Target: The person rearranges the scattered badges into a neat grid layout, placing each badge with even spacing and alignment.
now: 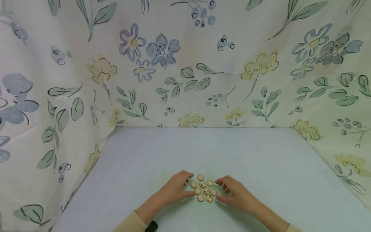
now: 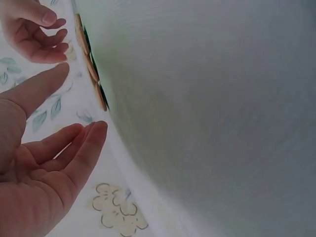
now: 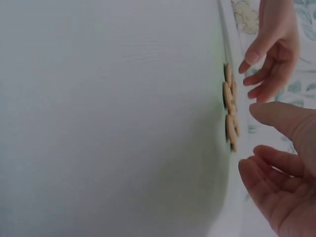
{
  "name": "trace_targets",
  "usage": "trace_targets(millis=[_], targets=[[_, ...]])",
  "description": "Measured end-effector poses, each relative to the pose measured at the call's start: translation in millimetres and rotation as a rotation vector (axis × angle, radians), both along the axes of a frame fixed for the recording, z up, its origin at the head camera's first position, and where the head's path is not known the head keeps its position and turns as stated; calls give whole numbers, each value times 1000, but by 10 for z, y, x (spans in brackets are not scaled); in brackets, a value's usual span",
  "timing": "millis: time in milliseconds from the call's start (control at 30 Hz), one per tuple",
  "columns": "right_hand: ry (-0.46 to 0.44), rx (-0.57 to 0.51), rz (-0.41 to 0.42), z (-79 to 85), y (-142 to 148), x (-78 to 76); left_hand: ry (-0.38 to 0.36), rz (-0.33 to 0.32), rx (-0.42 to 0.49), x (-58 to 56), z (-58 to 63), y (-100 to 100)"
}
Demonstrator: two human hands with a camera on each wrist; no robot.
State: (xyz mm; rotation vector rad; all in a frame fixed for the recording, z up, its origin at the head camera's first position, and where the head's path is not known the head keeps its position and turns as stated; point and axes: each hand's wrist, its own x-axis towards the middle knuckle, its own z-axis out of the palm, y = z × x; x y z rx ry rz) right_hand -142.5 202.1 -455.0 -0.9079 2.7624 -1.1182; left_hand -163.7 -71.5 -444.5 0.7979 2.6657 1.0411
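Nine button-like wooden discs (image 1: 206,190) lie in a close cluster on a white bench (image 1: 232,151) between a person's left hand (image 1: 176,187) and right hand (image 1: 236,194), each grip loose and holding nothing, the gathering apparently done with no stray disc in sight.

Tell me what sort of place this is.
Probably a screened-off tabletop work area: floral cloth encloses the back and both sides of a pale table, and small button-like discs lie clustered on it.
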Motion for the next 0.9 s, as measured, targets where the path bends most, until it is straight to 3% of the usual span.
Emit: trace_targets(millis=[200, 333, 633, 900], targets=[[73, -34, 91, -93, -41, -39, 77, -41, -55, -46, -32, 30], [73, -48, 113, -138, -65, -68, 133, -49, -98, -78, -67, 45], [19, -47, 102, -159, -95, -118, 243, -23, -184, -108, -107, 96], [-19, -39, 92, -139, -94, -190, 341, -26, -304, -142, -32, 173]])
